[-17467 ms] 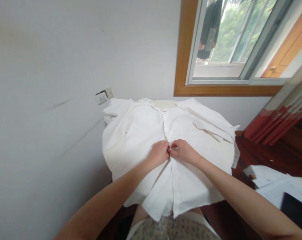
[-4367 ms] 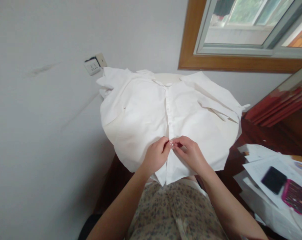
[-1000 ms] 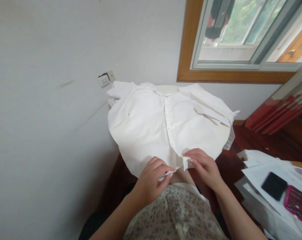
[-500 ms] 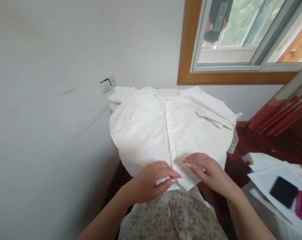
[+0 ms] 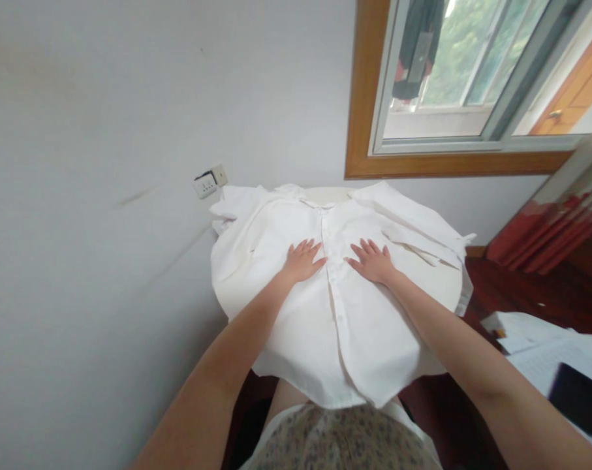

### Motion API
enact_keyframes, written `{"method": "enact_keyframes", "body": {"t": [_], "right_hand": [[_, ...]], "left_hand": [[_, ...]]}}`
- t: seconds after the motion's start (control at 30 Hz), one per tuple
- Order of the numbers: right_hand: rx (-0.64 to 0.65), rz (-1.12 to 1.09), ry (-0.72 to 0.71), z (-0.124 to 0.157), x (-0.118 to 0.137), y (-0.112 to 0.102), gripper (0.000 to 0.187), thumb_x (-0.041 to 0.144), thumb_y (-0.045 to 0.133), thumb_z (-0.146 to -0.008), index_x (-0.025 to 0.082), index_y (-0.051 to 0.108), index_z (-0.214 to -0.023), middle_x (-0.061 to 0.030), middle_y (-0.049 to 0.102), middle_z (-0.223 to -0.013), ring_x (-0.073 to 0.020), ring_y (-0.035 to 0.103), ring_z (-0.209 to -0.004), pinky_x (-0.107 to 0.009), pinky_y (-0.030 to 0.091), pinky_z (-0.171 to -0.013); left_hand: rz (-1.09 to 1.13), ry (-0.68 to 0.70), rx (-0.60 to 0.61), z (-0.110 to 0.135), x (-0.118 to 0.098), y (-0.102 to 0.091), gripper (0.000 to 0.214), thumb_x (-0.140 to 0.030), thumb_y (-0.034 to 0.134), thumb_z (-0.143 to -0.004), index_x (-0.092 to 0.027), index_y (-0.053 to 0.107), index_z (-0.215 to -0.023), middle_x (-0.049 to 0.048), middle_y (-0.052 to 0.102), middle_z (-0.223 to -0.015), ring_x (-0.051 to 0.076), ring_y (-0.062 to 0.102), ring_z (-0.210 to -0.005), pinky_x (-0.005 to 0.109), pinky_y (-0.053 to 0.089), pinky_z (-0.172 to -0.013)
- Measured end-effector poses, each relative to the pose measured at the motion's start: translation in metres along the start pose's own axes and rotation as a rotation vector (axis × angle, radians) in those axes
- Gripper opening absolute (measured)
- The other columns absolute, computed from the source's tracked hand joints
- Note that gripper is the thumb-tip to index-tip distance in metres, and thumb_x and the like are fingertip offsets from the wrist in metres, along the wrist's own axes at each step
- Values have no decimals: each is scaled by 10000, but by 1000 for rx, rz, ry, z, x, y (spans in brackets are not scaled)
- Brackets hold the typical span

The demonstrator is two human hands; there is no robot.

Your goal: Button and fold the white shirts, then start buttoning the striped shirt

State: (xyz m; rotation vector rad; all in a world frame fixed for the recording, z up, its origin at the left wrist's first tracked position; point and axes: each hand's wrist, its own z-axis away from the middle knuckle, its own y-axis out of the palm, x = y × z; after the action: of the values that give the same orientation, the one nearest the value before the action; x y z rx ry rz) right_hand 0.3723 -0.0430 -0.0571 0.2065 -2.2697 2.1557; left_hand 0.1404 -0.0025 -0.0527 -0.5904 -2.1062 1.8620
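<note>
A white button-up shirt (image 5: pixel 305 326) lies spread front side up over a pale round tabletop (image 5: pixel 447 281), its collar toward the wall and its hem hanging over the near edge. My left hand (image 5: pixel 303 261) rests flat on the shirt's left front, fingers spread, beside the button strip. On the other side of the strip, my right hand (image 5: pixel 373 262) lies flat with its fingers apart. Neither hand grips the cloth. The shirt's right sleeve (image 5: pixel 423 219) lies folded along the table's far right; the left sleeve is bunched near the wall.
A wall socket (image 5: pixel 206 185) sits just beyond the table's left side. To the lower right, papers (image 5: pixel 535 352) and a dark phone-like slab (image 5: pixel 577 398) lie on another surface. A wood-framed window (image 5: pixel 447 163) and a red and white curtain (image 5: pixel 540 228) are behind.
Both hands have let go of the shirt's hem and moved forward to the chest area, where they now lie flat. The hem has dropped over the near edge.
</note>
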Motion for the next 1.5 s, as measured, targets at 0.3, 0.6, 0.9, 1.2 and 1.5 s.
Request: {"method": "enact_keyframes", "body": {"t": [0.3,0.6,0.9,1.2,1.5], "right_hand": [[-72,45,-22,43,-16,9,676,630,214,-948,253,331,-1498,-119,201,-1582,-318,190,-1455,-589,177,-1128],[-61,98,-58,93,-7,-6,628,606,324,-937,235,459,-1425,-139,359,-1520,-373,279,-1412,-621,265,-1075],[-175,22,-269,31,36,6,548,416,330,-983,130,434,-1439,-132,353,-1520,-274,305,-1418,-458,272,-1142],[-223,6,-250,37,33,17,546,450,298,-990,187,423,-1452,-103,317,-1538,-270,288,-1427,-470,245,-1151],[-209,-7,-241,37,35,14,557,465,275,-991,186,429,-1448,-104,314,-1538,-267,289,-1427,-472,238,-1154]], "left_hand": [[-62,-22,84,51,7,-3,691,-666,229,-911,-301,299,-1494,98,221,-1586,299,178,-1467,636,140,-1132],[-109,61,-11,96,-30,-29,471,-467,343,-958,-253,552,-1322,138,526,-1398,334,450,-1311,614,307,-1070],[-14,300,-110,14,-14,5,486,-435,323,-977,-257,447,-1413,55,399,-1512,233,332,-1414,449,295,-1157],[-56,224,-330,-14,0,14,590,-423,345,-961,-156,303,-1486,109,286,-1564,230,222,-1459,427,215,-1191],[18,-2,-254,-63,7,23,485,-393,357,-968,-115,474,-1348,153,571,-1333,225,485,-1278,374,349,-1088]]}}
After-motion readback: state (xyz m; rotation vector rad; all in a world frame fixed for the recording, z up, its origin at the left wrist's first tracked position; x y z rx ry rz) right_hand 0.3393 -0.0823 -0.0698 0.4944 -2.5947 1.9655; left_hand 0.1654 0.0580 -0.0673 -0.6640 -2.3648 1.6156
